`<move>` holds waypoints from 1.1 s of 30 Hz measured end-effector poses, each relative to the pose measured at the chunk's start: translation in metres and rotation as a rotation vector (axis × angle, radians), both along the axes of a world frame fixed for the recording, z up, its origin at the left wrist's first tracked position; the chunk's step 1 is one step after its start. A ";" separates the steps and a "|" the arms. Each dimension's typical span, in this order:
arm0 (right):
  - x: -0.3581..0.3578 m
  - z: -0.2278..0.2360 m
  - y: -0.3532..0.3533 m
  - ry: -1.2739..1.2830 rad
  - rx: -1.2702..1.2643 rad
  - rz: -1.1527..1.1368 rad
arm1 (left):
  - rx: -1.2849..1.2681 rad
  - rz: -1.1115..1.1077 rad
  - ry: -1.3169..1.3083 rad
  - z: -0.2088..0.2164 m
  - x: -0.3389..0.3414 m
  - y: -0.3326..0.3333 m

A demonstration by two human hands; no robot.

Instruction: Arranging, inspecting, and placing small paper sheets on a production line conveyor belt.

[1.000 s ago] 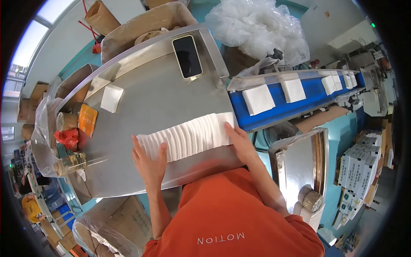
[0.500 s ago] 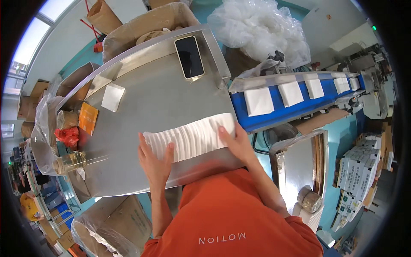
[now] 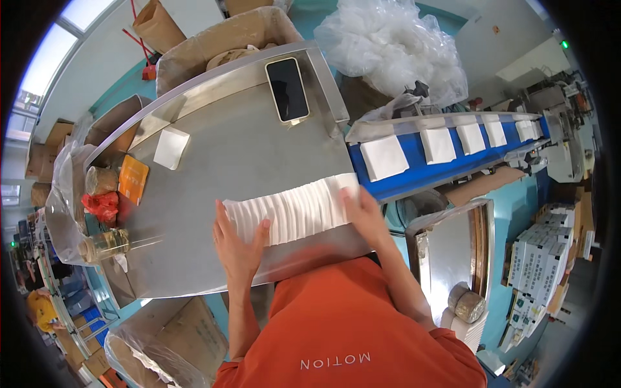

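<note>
A long row of white folded sheets [image 3: 291,210], standing on edge and leaning on one another, lies along the near right of the metal table [image 3: 187,220]. My left hand [image 3: 240,249] grips the row's left end, with the thumb at the near side and the fingers at the far side. At the other end my right hand [image 3: 365,216] presses its thumb and fingers on the last sheets, close to the belt. Its fingertips are partly hidden behind the sheets. Flat white folded sheets [image 3: 383,158] lie spaced out on the blue conveyor belt [image 3: 414,171], right of the table.
A phone [image 3: 287,89] lies at the table's far edge, inside the raised metal rim. One white square [image 3: 171,148], an orange packet [image 3: 133,180], a red bag [image 3: 101,205] and tape rolls [image 3: 107,246] are at the left. A cardboard box [image 3: 174,333] stands below.
The sheets on the belt have shifted toward the table. Both hands and the row between them have moved slightly right, with the grip unchanged.
</note>
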State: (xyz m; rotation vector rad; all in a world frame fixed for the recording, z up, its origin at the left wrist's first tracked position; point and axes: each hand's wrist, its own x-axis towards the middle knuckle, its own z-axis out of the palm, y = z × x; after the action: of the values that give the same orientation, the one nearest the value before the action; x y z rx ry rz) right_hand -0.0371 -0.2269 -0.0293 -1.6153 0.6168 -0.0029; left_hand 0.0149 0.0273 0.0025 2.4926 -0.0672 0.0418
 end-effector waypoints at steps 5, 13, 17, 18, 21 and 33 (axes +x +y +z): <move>0.001 0.012 0.013 0.180 0.491 -0.241 | 0.030 0.054 -0.002 0.000 -0.002 0.001; -0.006 -0.018 -0.013 0.043 0.554 -0.293 | -0.008 -0.009 0.085 0.003 0.001 -0.004; 0.006 0.020 0.016 0.082 -0.107 0.150 | -0.040 -0.011 0.057 0.003 -0.004 -0.006; 0.003 0.014 0.014 0.081 -0.108 0.144 | -0.064 0.019 0.051 0.003 -0.004 -0.007; -0.006 0.001 0.002 0.268 0.604 -0.211 | -0.040 0.028 0.037 0.000 -0.002 -0.003; -0.003 0.036 -0.037 0.095 -0.441 0.051 | -0.113 -0.025 0.093 0.005 -0.004 -0.010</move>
State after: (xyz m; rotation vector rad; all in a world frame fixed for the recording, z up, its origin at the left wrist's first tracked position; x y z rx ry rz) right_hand -0.0401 -0.2637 0.0069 -2.0667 0.6799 -0.0261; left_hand 0.0104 0.0169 0.0071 2.3765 -0.0554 -0.0791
